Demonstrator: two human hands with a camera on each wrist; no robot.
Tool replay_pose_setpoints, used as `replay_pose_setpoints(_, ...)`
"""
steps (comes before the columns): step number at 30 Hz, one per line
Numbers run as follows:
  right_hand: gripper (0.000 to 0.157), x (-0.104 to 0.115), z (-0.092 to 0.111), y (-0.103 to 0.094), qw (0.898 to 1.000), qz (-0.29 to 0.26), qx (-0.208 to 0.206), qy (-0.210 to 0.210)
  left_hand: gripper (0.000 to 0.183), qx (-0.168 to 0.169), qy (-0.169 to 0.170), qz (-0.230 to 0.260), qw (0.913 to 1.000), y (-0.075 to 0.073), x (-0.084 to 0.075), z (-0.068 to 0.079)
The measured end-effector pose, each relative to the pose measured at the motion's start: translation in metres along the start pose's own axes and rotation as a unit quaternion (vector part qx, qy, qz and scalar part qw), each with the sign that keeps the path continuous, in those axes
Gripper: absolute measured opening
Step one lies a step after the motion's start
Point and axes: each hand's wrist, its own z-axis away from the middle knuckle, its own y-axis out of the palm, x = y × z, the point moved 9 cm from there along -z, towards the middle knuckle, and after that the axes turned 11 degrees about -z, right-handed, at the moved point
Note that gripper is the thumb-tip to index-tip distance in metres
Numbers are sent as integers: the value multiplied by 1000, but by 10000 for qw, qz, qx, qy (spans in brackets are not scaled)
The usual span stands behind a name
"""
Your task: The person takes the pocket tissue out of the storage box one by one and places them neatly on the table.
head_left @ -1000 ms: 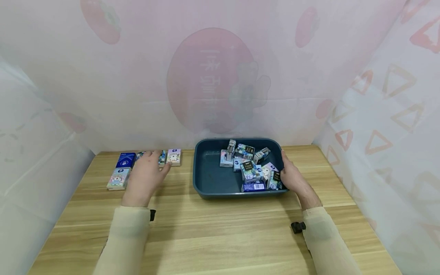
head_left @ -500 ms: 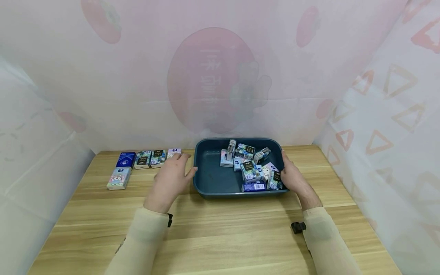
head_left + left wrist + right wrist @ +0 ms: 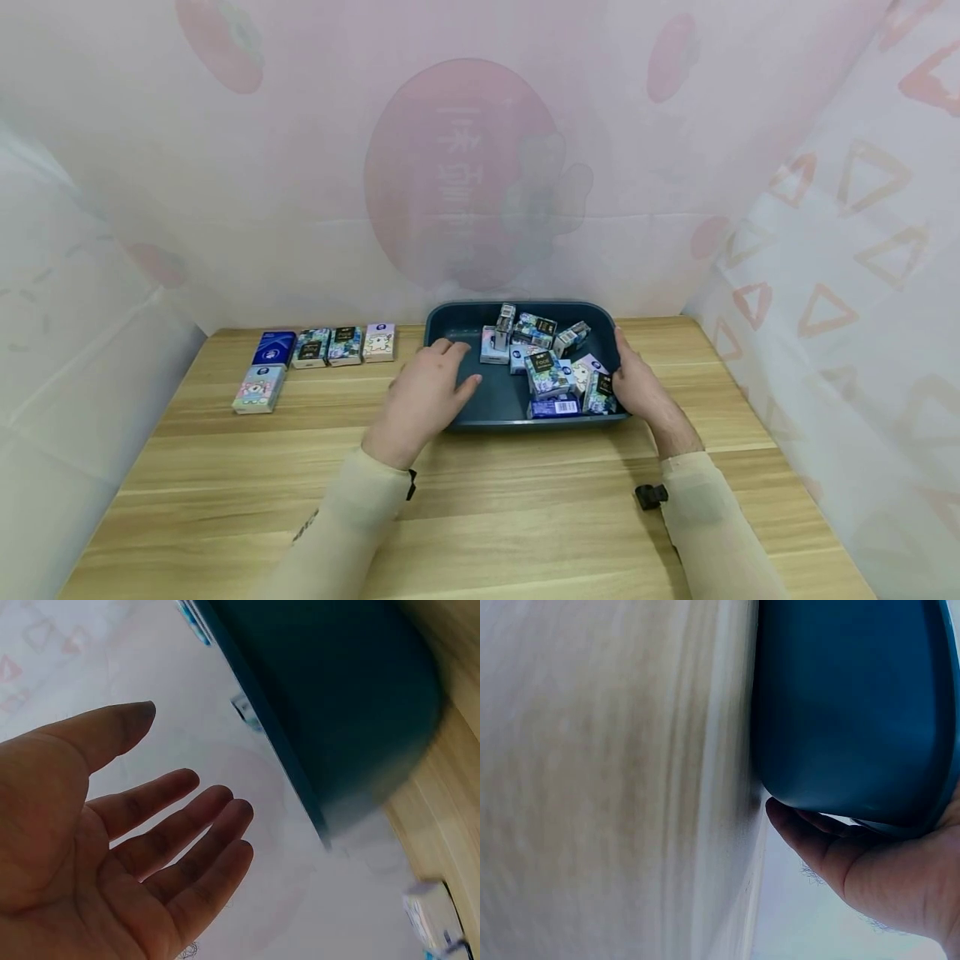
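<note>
My left hand hovers over the left end of a dark blue-green plastic tub, fingers spread and nothing in them. In the left wrist view its bare palm faces up beside the tub wall. At the tub's right end, my right hand rests against the outside wall below the rim; the right wrist view shows its thumb extended along the wall. Several small tissue packs lie jumbled in the tub's right half, among them a floral pack and a dark blue one.
Left of the tub, tissue packs lie on the wooden table: a blue one, two floral ones with one floral pack beside a white cartoon pack, and a pastel pack in front. A printed curtain stands behind.
My left hand has moved right, from above the row of packs to over the tub's left end, uncovering the floral and white packs. The right hand and tub have stayed put.
</note>
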Motion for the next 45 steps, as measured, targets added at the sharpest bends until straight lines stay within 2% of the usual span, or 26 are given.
replay_pose_setpoints(5,84,-1,-1,1,10000,0,16,14,61,-11,284,104,9995,3,-26,-7)
replay_pose_setpoints(13,84,-2,-2,1,10000,-32,10,-10,54,6,652,305,9974,15,-65,-17)
replay_pose_setpoints(24,84,-1,-2,0,10000,-48,12,-26,51,52,963,265,9950,38,-100,-37)
replay_pose_setpoints(30,84,-1,-2,0,10000,-61,-7,-59,52,107,930,150,9955,45,-108,-45)
replay_pose_setpoints(40,86,-1,-2,0,9999,-125,31,-47,55,269,618,-61,9977,54,-107,-58)
replay_pose_setpoints(45,85,-1,-3,0,9999,-105,19,-76,42,74,685,-13,9976,49,-108,-61)
